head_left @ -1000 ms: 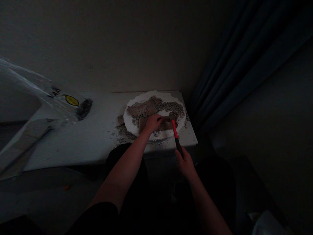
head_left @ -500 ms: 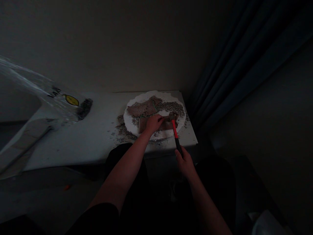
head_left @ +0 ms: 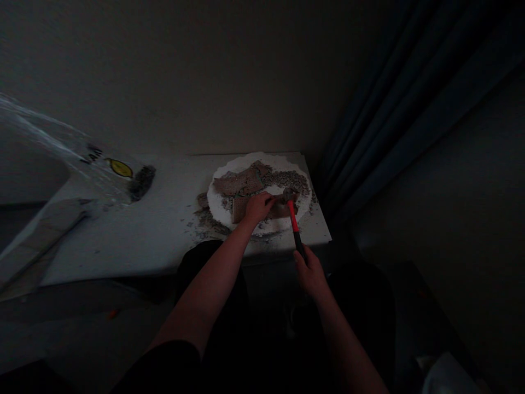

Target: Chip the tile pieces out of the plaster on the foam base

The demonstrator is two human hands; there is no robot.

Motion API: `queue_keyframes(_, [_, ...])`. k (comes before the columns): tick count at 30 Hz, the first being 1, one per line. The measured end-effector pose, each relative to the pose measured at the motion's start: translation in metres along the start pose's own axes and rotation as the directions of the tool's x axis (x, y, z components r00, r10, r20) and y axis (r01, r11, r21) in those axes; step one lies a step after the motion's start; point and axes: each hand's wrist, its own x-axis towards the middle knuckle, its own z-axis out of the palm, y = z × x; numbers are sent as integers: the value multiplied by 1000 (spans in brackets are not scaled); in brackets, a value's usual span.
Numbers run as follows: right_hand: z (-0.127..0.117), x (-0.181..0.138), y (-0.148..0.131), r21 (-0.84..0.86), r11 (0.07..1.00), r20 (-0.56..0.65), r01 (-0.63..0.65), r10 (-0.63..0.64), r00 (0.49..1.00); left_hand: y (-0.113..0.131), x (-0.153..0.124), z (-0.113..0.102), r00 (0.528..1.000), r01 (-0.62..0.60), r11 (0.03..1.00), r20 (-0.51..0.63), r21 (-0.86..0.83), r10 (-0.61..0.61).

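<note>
In dim light, my right hand [head_left: 309, 271] grips a hammer by the black end of its red-and-black handle [head_left: 294, 221]. The hammer head [head_left: 289, 195] is over the right end of a thin brown strip [head_left: 279, 199]. My left hand [head_left: 259, 207] has its fingers bent and closed on the left part of this strip, so that part is hidden. Beneath it lies a flat brown textured slab [head_left: 239, 210]. Another broken brown slab [head_left: 238, 183] rests behind, on the same white scalloped mat [head_left: 262, 157].
Small grey-brown fragments [head_left: 289, 179] are heaped on the mat's right side, and crumbs [head_left: 209, 221] spill left onto the white table [head_left: 164, 230]. A clear plastic bag [head_left: 102, 169] with dark bits stands at left. A dark curtain [head_left: 381, 104] hangs at right.
</note>
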Motion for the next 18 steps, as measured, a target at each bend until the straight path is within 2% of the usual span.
queue_keyframes(10, [-17,-6,-42,-23,995,18,95,-95,995,0,-4,8,1000,-1,996,-3,90,1])
queue_keyframes(14, [-16,-7,-49,-24,996,55,87,-85,995,0,-4,8,1000,6,996,9,87,-6])
queue_keyframes(18, [-14,-6,-50,-19,998,40,62,-61,997,-1,-3,9,1000,-16,997,18,81,15])
